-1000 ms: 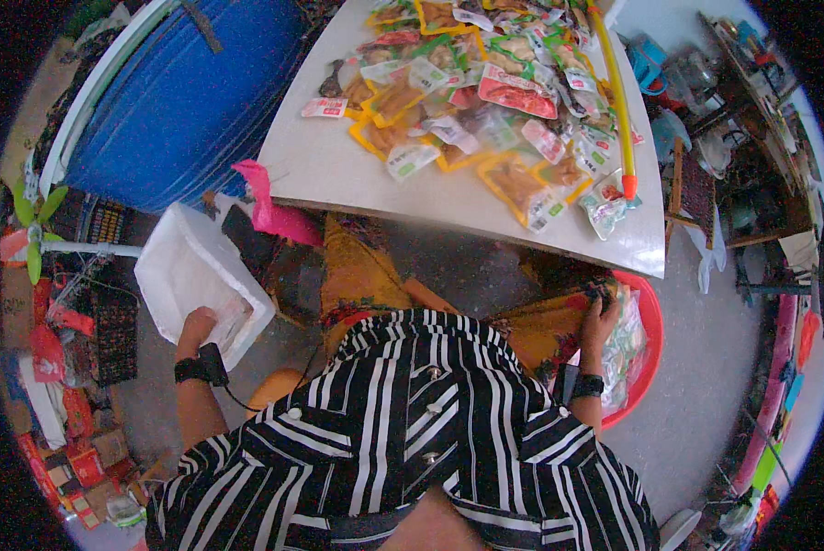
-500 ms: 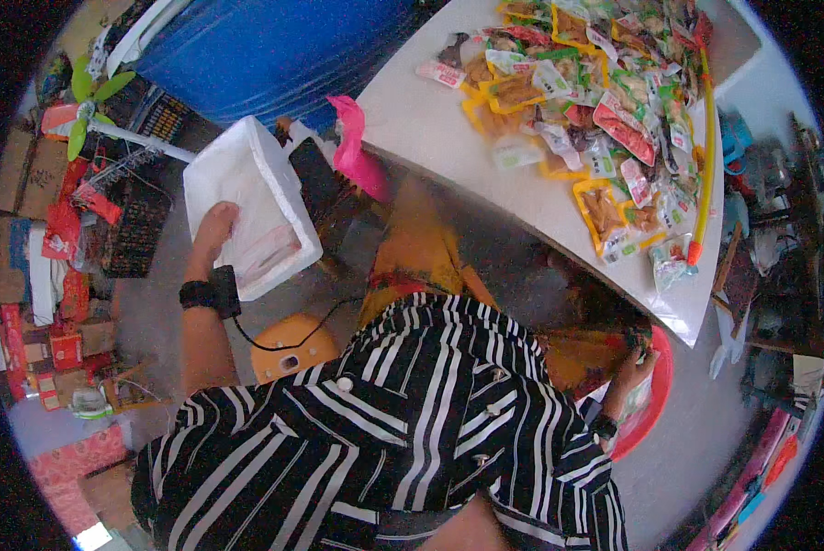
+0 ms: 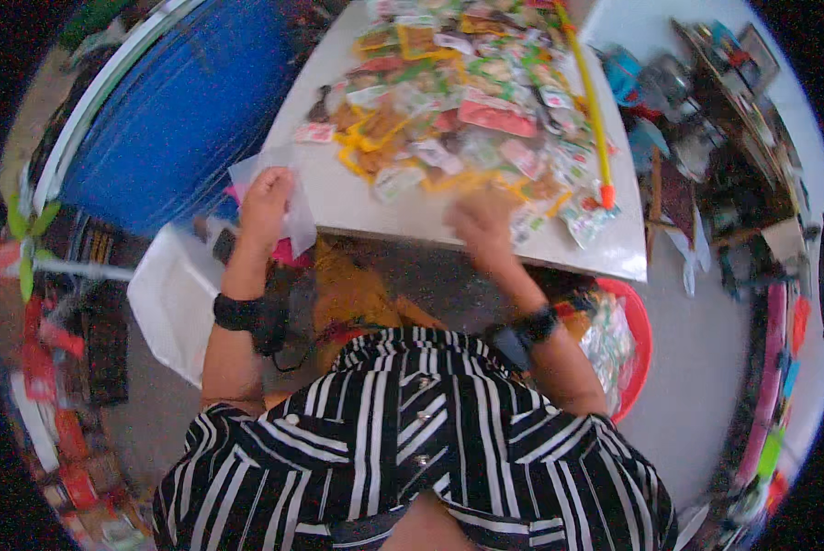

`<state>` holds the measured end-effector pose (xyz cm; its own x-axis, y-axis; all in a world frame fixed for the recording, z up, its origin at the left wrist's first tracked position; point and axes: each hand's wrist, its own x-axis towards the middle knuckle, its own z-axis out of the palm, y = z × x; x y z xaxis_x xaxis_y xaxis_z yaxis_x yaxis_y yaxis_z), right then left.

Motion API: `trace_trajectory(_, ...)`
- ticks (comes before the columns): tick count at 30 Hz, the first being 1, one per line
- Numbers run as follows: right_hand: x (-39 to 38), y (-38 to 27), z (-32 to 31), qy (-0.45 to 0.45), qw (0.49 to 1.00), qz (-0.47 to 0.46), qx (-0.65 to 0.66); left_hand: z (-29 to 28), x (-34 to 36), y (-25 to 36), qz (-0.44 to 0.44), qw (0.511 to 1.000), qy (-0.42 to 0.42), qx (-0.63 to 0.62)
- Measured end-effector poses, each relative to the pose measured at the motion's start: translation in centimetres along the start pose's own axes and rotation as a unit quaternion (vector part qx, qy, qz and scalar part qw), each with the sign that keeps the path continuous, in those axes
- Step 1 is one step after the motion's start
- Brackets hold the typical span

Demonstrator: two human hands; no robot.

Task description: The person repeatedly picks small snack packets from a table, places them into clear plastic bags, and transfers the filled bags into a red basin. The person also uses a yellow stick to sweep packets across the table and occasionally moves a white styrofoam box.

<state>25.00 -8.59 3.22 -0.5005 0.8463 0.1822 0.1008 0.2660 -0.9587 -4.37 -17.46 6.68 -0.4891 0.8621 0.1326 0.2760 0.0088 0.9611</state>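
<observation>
Head view: the left hand pinches 1 clear bag, fingers pressed together, at the table's left front corner. The right hand, blurred, is at the table packets' near edge; I cannot tell its fingers' state.

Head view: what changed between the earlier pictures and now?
The left hand rose from the white foam box to the near left corner of the table, now gripping a translucent bag. The right hand moved from the red basin up and left to the packets; blur hides its grip. The packets and yellow tube look unchanged.
</observation>
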Motion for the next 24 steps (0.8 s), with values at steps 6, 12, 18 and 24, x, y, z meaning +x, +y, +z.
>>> trace_trajectory(6,4.0,-0.2,7.5,-0.087,0.971,0.156,0.158,9.7,0.9,-1.5,-0.101,0.99,-0.095,0.04)
trace_trajectory(12,5.0,4.1,9.0,0.004,0.982,0.152,0.113,12.3,-0.8,-1.9,-0.083,0.989,-0.073,-0.095)
trace_trajectory(18,4.5,5.4,8.5,0.0,0.982,0.114,0.153,11.2,-1.8,-2.0,-0.026,0.982,-0.186,0.001)
trace_trajectory(24,3.5,4.3,6.8,-0.039,0.999,-0.017,-0.005,11.5,-1.6,-2.9,-0.032,0.976,-0.172,0.132)
